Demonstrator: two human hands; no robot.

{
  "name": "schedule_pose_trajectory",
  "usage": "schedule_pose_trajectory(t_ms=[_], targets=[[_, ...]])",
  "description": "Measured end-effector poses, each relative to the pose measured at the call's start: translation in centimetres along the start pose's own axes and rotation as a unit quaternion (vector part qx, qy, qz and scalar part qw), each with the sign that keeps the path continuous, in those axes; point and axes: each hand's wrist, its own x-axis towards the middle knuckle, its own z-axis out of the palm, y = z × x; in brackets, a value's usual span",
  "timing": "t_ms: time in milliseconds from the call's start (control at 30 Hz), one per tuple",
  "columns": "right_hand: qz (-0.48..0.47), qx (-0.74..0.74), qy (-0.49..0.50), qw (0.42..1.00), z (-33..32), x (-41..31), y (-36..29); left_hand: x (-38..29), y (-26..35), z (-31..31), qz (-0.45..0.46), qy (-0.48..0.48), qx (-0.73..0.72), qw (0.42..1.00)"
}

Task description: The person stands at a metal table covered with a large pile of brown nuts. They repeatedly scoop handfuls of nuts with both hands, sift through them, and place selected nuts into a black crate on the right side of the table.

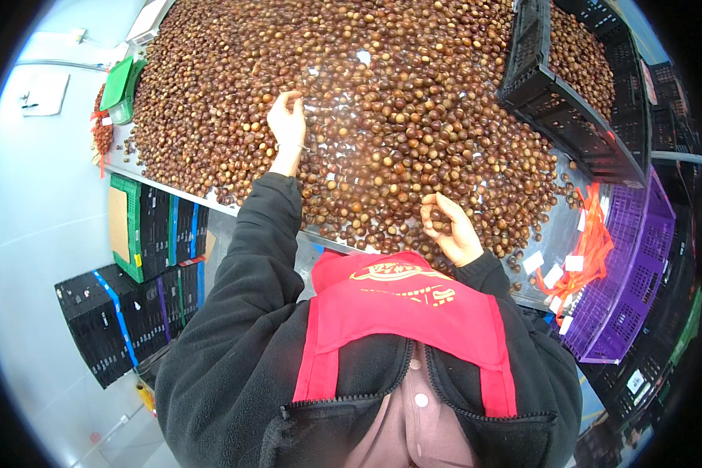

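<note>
A thick layer of brown chestnuts (409, 128) covers a metal table (210, 202) in front of me. My left hand (286, 120) is over the middle left of the chestnuts, fingers curled with the thumb near the index finger; whether it holds anything is not clear. Close to the table's front edge, my right hand (451, 228) curls its fingers around a dark chestnut (440, 220). Some chestnuts between my hands look blurred. Pale patches of the table surface show through between them.
A black plastic crate (585, 111) with chestnuts stands at the right. Beside it are orange-red net bags (594, 234) with white tags and a purple crate (626, 281). At the left are a green container (117, 85), a filled net bag (102, 131) and stacked black crates (123, 316).
</note>
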Motion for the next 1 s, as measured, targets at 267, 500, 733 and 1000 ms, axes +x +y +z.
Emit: schedule_pose_trajectory(t_ms=[267,500,733,1000], targets=[[0.008,-0.016,-0.017,1.000,0.0,0.2,0.0,-1.5,0.8,0.8,0.158,-0.264,0.043,0.951],[-0.003,-0.019,-0.032,0.999,-0.4,0.0,-0.1,-3.1,4.4,2.1,-0.021,-0.178,0.025,0.984],[-0.031,0.078,-0.063,0.995,-0.5,1.0,0.0,-8.0,10.5,1.7,0.005,-0.319,-0.255,0.913],[-0.111,0.125,0.002,0.986,-2.0,0.7,-0.4,-12.8,7.1,4.6,0.148,-0.233,0.278,0.920]])
